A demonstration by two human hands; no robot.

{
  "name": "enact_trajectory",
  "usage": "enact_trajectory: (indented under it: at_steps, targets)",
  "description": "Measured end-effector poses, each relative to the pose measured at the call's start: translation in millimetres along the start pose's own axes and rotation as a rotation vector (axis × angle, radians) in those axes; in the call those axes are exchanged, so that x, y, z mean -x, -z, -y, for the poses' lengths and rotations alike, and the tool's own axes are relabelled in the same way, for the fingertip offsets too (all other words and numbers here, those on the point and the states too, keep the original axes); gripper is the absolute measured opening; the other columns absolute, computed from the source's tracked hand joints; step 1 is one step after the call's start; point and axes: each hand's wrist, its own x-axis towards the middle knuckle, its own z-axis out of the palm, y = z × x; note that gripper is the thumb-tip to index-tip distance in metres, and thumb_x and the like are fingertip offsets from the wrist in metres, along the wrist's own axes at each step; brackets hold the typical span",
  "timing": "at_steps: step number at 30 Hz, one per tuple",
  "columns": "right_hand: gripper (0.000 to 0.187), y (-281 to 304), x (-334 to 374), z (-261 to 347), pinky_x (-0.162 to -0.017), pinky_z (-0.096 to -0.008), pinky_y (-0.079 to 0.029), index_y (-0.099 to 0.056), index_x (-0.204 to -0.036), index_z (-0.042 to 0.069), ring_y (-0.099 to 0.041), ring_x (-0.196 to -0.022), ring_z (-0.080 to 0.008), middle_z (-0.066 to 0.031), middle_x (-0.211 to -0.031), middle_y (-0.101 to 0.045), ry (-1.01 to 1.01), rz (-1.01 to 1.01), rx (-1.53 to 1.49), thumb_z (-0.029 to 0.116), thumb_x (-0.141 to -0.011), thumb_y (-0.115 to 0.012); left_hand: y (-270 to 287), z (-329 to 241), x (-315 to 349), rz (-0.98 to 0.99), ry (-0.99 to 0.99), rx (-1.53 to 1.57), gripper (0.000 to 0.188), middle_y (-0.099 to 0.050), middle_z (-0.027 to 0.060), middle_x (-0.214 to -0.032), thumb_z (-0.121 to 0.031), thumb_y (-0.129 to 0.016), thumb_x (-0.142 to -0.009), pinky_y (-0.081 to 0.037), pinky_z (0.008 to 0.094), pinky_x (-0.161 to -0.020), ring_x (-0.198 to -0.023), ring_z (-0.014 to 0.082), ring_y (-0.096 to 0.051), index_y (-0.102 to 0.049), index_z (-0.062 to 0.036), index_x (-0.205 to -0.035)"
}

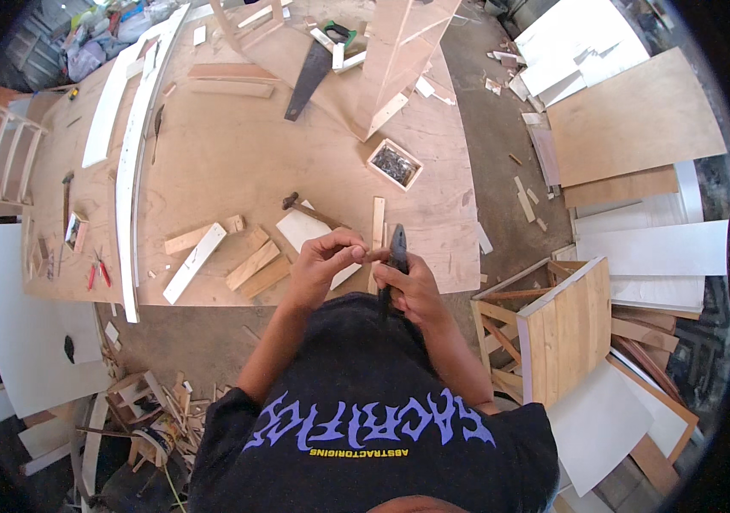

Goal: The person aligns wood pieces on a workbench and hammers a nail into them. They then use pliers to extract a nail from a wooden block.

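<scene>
My right hand [410, 289] is closed around dark pliers [397, 245], their jaws pointing away from me and their handles running down into my palm. Just left of them, my left hand [329, 259] pinches thumb to fingers close to the tool; whatever sits in the pinch is too small to make out. Both hands are raised in front of my chest at the table's near edge. Beyond my left hand a wooden-handled hammer [318, 214] lies across a white board [297, 229]. A narrow wood strip [378, 221] extends behind the pliers.
On the plywood table [237, 162] are a box of nails [395, 164], a handsaw [309, 81], wood blocks [254, 261], long white strips [130, 188] and red-handled pliers [98, 272]. A wooden frame [408, 60] stands at the far side. A slatted wooden piece [566, 329] stands at right.
</scene>
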Motion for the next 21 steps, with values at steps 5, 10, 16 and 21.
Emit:
enact_trajectory:
  at_steps: [5, 10, 16, 21]
  targets:
    - [0.026, 29, -13, 6, -0.042, -0.0231, -0.033, -0.073, -0.1, 0.003, -0.046, -0.048, -0.0037, 0.0031, -0.072, -0.061, -0.008, -0.052, 0.015, 0.027, -0.092, -0.08, -35, 32, -7, -0.145, -0.05, -0.075, 0.007, -0.067, 0.0015, -0.098, -0.006, -0.07, -0.099, -0.053, 0.0274, -0.09, -0.095, 0.0116, -0.066, -0.07, 0.0002, -0.102]
    - [0.023, 79, -27, 5, -0.043, -0.024, -0.032, -0.072, -0.096, 0.003, -0.047, -0.049, -0.0043, 0.0028, -0.07, -0.061, -0.004, -0.087, 0.117, 0.025, -0.092, -0.078, -63, 60, -26, -0.232, 0.015, -0.319, 0.013, -0.068, 0.0026, -0.101, -0.007, -0.071, -0.098, -0.054, 0.0248, -0.085, -0.092, 0.0096, -0.066, -0.07, 0.0016, -0.107]
    - [0.025, 136, -77, -7, -0.038, -0.0264, -0.028, -0.068, -0.086, 0.005, -0.041, -0.042, -0.0067, 0.0014, -0.067, -0.058, -0.094, -0.238, -0.038, 0.027, -0.09, -0.079, -81, 107, -47, -0.383, 0.131, -0.38, 0.027, -0.072, 0.0041, -0.101, -0.016, -0.074, -0.097, -0.054, 0.0261, -0.083, -0.092, 0.0101, -0.067, -0.07, 0.0015, -0.118]
    - [0.023, 170, -162, -13, -0.037, -0.0247, -0.026, -0.063, -0.084, 0.008, -0.039, -0.043, -0.0068, -0.0006, -0.074, -0.059, -0.142, -0.361, -0.214, 0.025, -0.092, -0.077, -90, 148, -38, -0.474, 0.283, -0.288, 0.031, -0.072, 0.0042, -0.097, -0.022, -0.071, -0.099, -0.054, 0.0269, -0.079, -0.086, 0.0107, -0.065, -0.071, 0.0014, -0.119]
